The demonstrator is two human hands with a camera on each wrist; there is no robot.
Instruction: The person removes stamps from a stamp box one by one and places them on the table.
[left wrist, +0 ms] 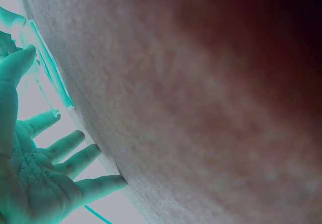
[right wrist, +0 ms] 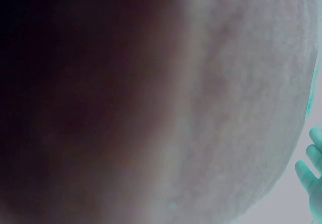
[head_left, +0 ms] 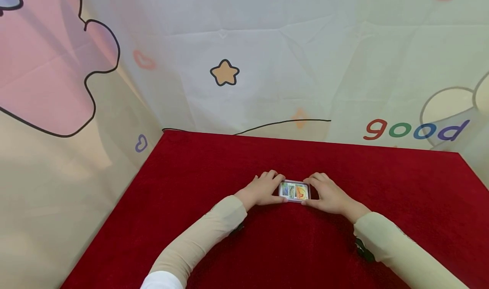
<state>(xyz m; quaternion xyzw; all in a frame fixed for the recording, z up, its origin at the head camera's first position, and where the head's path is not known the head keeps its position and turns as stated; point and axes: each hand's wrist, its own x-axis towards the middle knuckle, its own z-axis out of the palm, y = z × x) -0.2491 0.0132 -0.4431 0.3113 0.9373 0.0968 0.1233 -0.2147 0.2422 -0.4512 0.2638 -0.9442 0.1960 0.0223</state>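
A small, flat, clear-edged rectangular case (head_left: pixel 295 191) with several colourful pictures on its face lies on the red cloth. At its left end my left hand (head_left: pixel 266 190) holds it, thumb at the near edge and index finger at the far edge. My right hand (head_left: pixel 329 195) grips the right end in the same way. In the left wrist view, tinted green, the left hand (left wrist: pixel 40 178) has its other fingers spread towards the cloth, beside the thin side of the case (left wrist: pixel 53 65). Only some fingers of the right hand (right wrist: pixel 313 178) show at the right wrist view's edge.
Red cloth (head_left: pixel 214 161) covers the table, which reaches a printed curtain (head_left: pixel 267 81) at the back and left. A star and the word "good" are printed on it. Blurred cloth fills most of both wrist views.
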